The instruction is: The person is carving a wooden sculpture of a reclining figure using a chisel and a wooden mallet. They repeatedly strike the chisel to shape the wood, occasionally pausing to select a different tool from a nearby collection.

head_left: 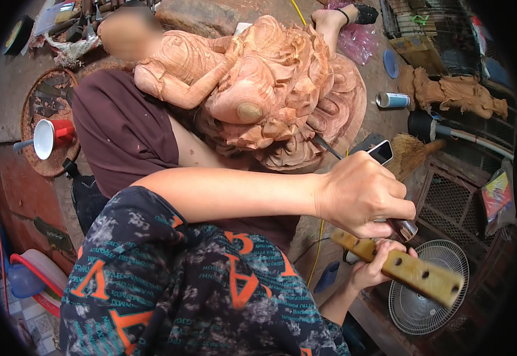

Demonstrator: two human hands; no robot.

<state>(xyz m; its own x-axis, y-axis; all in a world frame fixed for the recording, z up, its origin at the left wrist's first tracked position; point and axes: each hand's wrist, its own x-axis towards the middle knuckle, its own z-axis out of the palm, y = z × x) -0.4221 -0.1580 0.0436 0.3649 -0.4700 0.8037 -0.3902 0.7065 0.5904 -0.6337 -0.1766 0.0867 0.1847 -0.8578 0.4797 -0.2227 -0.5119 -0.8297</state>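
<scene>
A carved wooden statue of a figure in flowing robes lies on its side across the far middle, by my legs. My left hand is wrapped round a chisel; its dark blade reaches the carved folds near the statue's base, and the handle's butt sticks out toward my right hand. Whether the edge bites into the wood cannot be made out. Gripped in my right hand is a yellow-brown bar with dark holes, a little apart from the chisel's butt and slightly blurred at its end.
Several carving tools lie at the far left. A round tray holds shavings and a red-and-white cup. On the right are a spray can, a small carving, a straw brush and a fan.
</scene>
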